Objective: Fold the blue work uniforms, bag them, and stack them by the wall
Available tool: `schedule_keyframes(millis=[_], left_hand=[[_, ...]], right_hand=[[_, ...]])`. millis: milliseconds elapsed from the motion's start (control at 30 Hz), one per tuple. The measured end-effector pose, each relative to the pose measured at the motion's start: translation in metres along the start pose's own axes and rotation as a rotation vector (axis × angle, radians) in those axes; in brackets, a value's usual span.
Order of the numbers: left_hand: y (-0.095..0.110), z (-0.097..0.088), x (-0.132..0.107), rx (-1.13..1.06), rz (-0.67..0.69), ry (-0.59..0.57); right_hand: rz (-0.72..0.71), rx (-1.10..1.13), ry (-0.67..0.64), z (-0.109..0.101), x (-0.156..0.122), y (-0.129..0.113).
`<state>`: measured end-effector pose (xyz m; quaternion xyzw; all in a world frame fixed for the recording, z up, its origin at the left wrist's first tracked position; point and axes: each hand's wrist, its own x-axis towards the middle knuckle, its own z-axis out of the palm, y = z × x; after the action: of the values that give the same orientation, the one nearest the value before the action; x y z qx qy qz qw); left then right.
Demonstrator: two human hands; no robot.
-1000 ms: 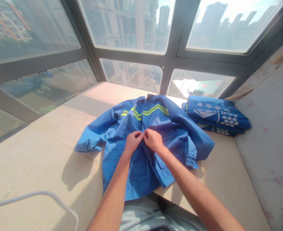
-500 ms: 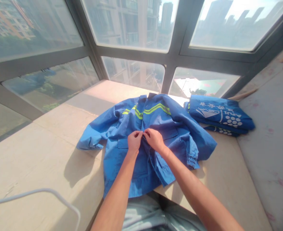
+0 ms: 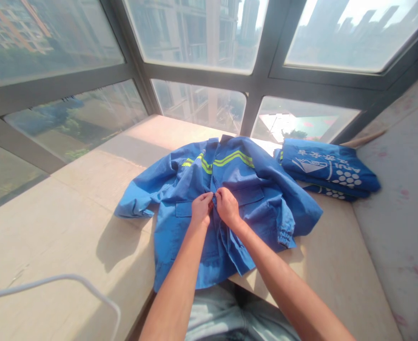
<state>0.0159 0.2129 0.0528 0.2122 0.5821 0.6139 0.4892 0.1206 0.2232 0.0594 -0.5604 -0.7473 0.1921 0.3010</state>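
Note:
A blue work jacket [image 3: 187,241] with yellow-green stripes across the chest lies front up, its collar toward the window and its sleeves spread to both sides. My left hand [image 3: 202,207] pinches the edge of its front opening near the middle. Right beside it, my right hand [image 3: 227,206] grips the opposite edge at the same height, fingertips almost touching those of the left. Below my hands the front hangs apart toward the hem. My fingers hide whatever small fastening may be between them.
Folded blue garments [image 3: 331,166] with white print are stacked at the right, near the wall [image 3: 401,203]. A white cable [image 3: 52,279] curves over the pale ledge [image 3: 27,227] at the lower left. Framed windows [image 3: 198,102] rise behind the ledge.
Both hands stay at the middle of the jacket front; the right fingers have shifted slightly and a bit of the edge now shows between the hands. The view has moved a little.

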Motion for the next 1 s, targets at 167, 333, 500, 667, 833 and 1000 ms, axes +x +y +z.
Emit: schedule_keyframes(millis=[167,333,500,667,833,1000], left_hand=[[-0.003,0.001,0.000,0.005,0.019,0.027],[-0.005,0.003,-0.002,0.087,0.128,0.041],[-0.006,0.005,-0.005,0.192,0.257,0.024],[0.000,0.000,-0.009,0.398,0.407,-0.065],[0.010,-0.017,-0.005,0.872,0.777,-0.147],[0.002,-0.041,-0.006,1.330,0.818,-0.136]], right_hand=[[-0.013,0.055,-0.044,-0.010,0.006,0.004],[0.040,0.116,-0.123,-0.023,0.019,0.006],[0.393,0.609,-0.195,-0.016,0.027,0.007],[0.476,0.735,-0.263,-0.013,0.025,0.016],[0.453,0.662,-0.121,-0.019,0.021,0.028],[0.155,0.245,-0.087,-0.013,-0.002,0.037]])
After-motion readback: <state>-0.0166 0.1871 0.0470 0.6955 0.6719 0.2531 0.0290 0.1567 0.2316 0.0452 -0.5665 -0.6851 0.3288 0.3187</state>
